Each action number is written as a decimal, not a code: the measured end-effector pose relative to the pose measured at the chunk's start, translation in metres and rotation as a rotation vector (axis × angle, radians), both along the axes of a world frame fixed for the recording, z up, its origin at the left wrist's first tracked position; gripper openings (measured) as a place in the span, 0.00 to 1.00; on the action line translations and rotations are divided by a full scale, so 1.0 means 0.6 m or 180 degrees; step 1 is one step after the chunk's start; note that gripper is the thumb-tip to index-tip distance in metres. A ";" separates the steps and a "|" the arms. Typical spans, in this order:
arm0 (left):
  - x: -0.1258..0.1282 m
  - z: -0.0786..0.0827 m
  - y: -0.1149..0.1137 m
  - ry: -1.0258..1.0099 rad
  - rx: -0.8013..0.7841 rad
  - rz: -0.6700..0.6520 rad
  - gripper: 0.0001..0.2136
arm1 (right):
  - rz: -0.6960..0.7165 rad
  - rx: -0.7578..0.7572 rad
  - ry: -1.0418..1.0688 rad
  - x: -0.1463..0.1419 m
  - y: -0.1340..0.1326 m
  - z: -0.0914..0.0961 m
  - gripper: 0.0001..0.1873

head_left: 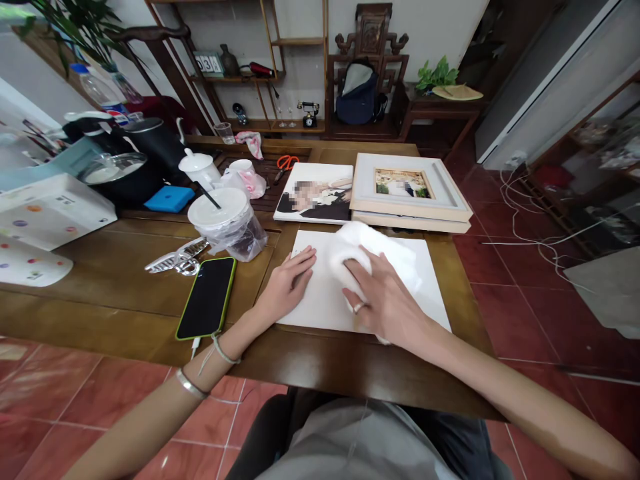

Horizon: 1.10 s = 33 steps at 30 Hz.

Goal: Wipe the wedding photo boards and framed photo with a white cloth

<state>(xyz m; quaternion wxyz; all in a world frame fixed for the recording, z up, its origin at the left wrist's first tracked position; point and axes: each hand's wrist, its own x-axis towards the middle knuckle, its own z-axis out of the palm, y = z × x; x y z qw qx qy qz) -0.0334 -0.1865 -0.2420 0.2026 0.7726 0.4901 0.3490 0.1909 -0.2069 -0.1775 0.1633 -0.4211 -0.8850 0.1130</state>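
A white flat panel [320,300] lies on the wooden table [125,293] right in front of me. My left hand [287,283] rests flat on the panel's left part, fingers stretched out. My right hand [383,300] presses a crumpled white cloth [357,247] onto the panel's middle, fingers curled over it. Behind the panel lie a photo print [317,193] and a stack of white picture frames [410,193].
A phone in a green case [207,297] lies left of the panel, next to a silver clip [175,259] and a lidded plastic cup with a straw [227,223]. Kettles, boxes and a teapot crowd the left. Orange scissors [286,163] lie farther back. Cables cross the tiled floor at right.
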 end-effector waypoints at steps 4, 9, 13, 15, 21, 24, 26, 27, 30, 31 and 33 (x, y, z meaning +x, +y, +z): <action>-0.003 0.005 -0.002 -0.0168 -0.0018 0.0120 0.18 | 0.0057 0.0146 -0.0926 -0.057 0.031 -0.029 0.30; -0.009 0.005 -0.003 -0.0724 -0.0050 0.0227 0.19 | 0.0575 0.0620 -0.1069 -0.092 0.004 -0.034 0.20; -0.008 0.006 -0.004 -0.0891 -0.0092 0.0223 0.20 | 0.1241 0.0631 -0.0819 -0.080 -0.046 -0.025 0.16; -0.006 0.009 -0.006 -0.0854 -0.0109 0.0167 0.20 | 0.1555 0.0548 -0.0691 -0.068 -0.068 -0.018 0.15; -0.003 0.009 -0.006 -0.0481 -0.0235 -0.0028 0.16 | 0.1851 -0.0523 -0.0381 -0.018 -0.087 0.037 0.17; -0.005 0.005 -0.004 -0.0295 -0.0184 -0.0084 0.13 | 0.1428 -0.0962 -0.0120 0.014 -0.080 0.074 0.24; -0.005 0.004 -0.003 -0.0282 -0.0140 -0.0117 0.12 | 0.1004 -0.0923 -0.0024 0.028 -0.072 0.094 0.30; -0.005 0.004 -0.003 -0.0272 -0.0114 -0.0133 0.12 | 0.0801 -0.0788 -0.0030 0.032 -0.065 0.102 0.32; -0.004 0.005 -0.004 -0.0141 -0.0003 -0.0081 0.11 | 0.0288 -0.0026 -0.0223 0.026 -0.035 0.122 0.34; -0.003 0.005 -0.004 -0.0084 0.0030 -0.0033 0.11 | 0.0133 0.0297 -0.0311 0.019 -0.021 0.126 0.33; -0.002 0.003 -0.003 -0.0007 0.0069 0.0036 0.12 | -0.0027 0.0853 -0.0515 -0.002 0.010 0.128 0.32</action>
